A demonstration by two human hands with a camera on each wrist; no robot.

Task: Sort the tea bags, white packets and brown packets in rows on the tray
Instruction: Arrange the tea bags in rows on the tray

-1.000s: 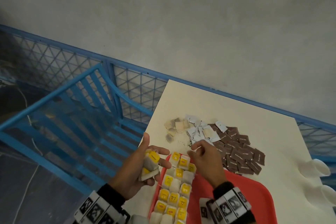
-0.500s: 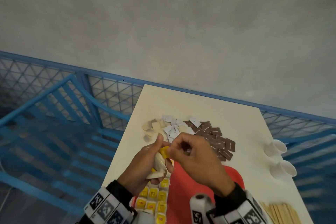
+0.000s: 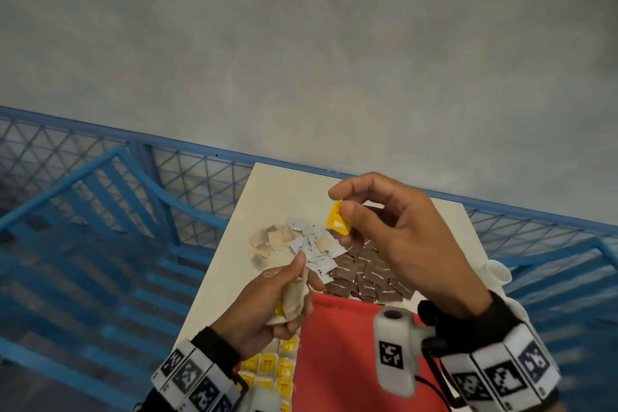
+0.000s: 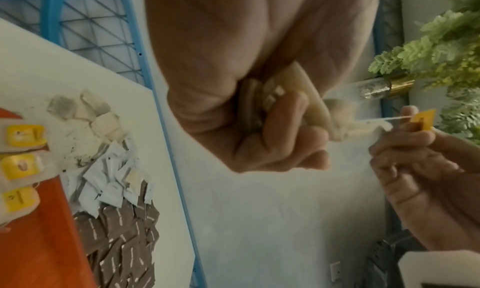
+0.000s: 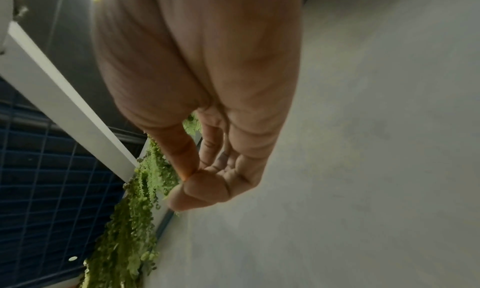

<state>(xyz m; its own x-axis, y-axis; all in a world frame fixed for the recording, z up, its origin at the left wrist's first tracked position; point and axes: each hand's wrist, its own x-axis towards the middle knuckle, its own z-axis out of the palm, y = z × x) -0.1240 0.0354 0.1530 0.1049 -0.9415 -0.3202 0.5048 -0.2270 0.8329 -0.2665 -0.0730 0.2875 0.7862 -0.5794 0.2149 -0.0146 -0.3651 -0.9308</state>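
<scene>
White table point(image 3: 277, 191) with red tray point(image 3: 337, 344), loose tea bags point(image 3: 267, 242), white packets point(image 3: 316, 252), brown packets point(image 3: 371, 278).

Head view looks steeply down from above, both hands close below, table point(image 3: 274, 191) and wall beyond. Left wrist view peers along the left hand point(image 4: 249, 87), very near, catching the same table, the right hand too. Right wrist view points past the right hand point(image 5: 207, 107), at wall and greenery point(image 5: 130, 220).

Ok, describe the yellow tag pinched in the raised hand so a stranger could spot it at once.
Start at the white table with the red tray at its near end. Above the piles of packets, the right hand is raised, and the yellow tag is pinched at its fingertips. Unlike the yellow tags lying in rows on the tray, it hangs in the air, on a thin string running to the tea bags gripped in the left hand.
</scene>
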